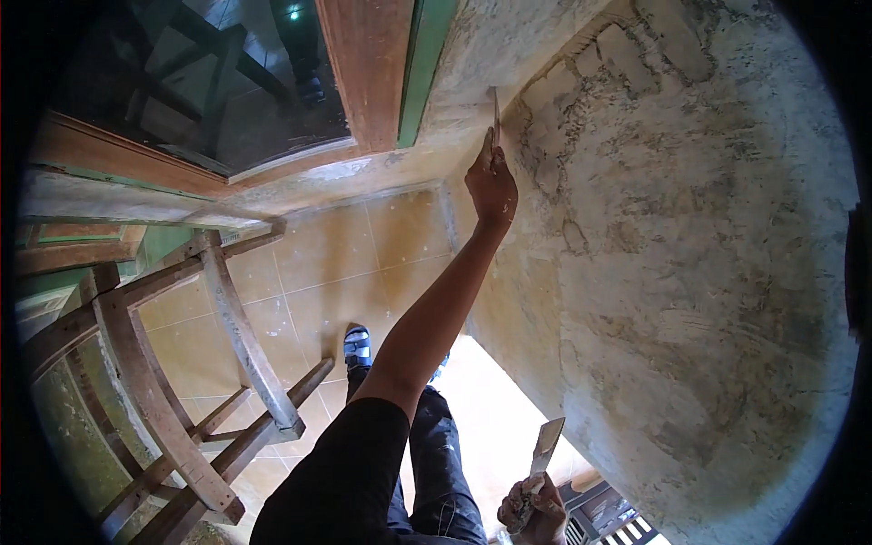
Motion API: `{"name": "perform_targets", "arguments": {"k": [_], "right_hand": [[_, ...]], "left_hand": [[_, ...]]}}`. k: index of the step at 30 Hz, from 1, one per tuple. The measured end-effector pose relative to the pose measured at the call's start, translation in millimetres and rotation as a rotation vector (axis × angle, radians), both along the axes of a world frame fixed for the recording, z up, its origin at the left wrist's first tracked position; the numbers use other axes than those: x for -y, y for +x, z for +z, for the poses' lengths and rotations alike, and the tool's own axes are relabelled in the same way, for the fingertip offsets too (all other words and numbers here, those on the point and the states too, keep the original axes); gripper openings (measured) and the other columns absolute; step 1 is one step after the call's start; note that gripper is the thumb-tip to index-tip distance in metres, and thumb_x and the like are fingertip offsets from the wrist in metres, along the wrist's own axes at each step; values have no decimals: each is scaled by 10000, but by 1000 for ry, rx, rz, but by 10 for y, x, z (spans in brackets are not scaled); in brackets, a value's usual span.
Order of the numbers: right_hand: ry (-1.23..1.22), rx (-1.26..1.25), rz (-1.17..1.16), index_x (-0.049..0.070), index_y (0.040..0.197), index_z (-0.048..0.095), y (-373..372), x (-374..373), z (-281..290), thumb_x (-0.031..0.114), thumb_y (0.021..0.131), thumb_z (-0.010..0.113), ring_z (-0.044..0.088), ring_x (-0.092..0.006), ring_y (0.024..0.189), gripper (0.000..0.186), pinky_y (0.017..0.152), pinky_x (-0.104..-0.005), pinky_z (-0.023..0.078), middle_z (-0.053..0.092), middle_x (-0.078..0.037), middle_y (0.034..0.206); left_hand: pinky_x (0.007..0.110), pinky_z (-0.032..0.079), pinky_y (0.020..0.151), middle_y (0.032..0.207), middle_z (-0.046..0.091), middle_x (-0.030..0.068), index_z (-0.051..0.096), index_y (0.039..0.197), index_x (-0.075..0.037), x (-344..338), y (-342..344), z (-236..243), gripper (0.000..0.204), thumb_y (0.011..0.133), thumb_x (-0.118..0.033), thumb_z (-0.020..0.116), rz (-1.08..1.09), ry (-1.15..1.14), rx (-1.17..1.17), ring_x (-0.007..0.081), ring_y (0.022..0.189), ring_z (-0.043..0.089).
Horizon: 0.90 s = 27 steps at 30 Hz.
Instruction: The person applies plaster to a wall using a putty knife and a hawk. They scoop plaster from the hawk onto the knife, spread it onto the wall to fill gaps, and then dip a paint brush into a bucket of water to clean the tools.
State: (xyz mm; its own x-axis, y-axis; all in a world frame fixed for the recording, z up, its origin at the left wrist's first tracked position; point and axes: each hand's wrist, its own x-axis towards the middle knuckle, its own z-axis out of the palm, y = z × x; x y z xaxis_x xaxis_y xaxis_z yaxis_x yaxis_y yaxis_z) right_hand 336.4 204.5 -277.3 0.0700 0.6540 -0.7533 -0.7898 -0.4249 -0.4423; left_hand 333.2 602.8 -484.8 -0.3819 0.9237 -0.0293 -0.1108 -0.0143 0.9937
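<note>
My left arm stretches up and away to the wall corner. There my left hand (491, 186) is closed round a putty knife (496, 113), seen almost edge-on, its tip at the wall near the window frame. Low on the right, my right hand (536, 510) grips a second putty knife (549, 442) with a broad, pale blade pointing up. A greyish, crumbly-looking lump shows at that hand; I cannot tell exactly what it is. The rough wall (672, 272) on the right carries patchy grey plaster, with ridged, uneven strokes near its top.
A wooden stand or ladder (245, 336) with splattered rails stands on the left. Above it is a window (227, 82) with a brown and green frame. Tan floor tiles (318, 263) lie below, and my sandalled foot (357, 345) rests there. A dark slatted object (604, 513) is at lower right.
</note>
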Motion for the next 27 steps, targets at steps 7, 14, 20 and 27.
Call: {"name": "perform_targets", "arguments": {"k": [7,14,20,27], "right_hand": [[-80,40,-5,64,984,509,125,-40,84,161,833,556,424,-157,383,186,358,-263,324,500,-89,665],[-20,-14,29,66,967,498,225,-4,14,152,850,536,424,-162,419,151,379,-265,335,483,-87,678],[-14,-25,32,62,954,495,188,-146,36,148,848,534,404,-155,420,142,384,-260,336,480,-82,673],[-127,30,3,68,931,493,112,-192,94,150,828,558,401,-152,431,148,392,-261,343,473,-74,665]], "left_hand": [[362,459,646,849,572,284,461,1293,-65,-4,237,90,424,872,-21,454,-151,144,-72,410,743,582],[329,458,670,873,616,246,534,1202,-15,351,91,-216,325,904,-127,470,-369,91,-209,324,785,629],[329,417,953,1259,492,224,475,1281,-47,750,-55,-292,405,886,35,448,-122,28,-74,306,1184,479],[349,446,910,1199,512,263,496,1230,-7,-12,93,-127,360,873,21,454,-45,194,-214,346,1139,501]]}}
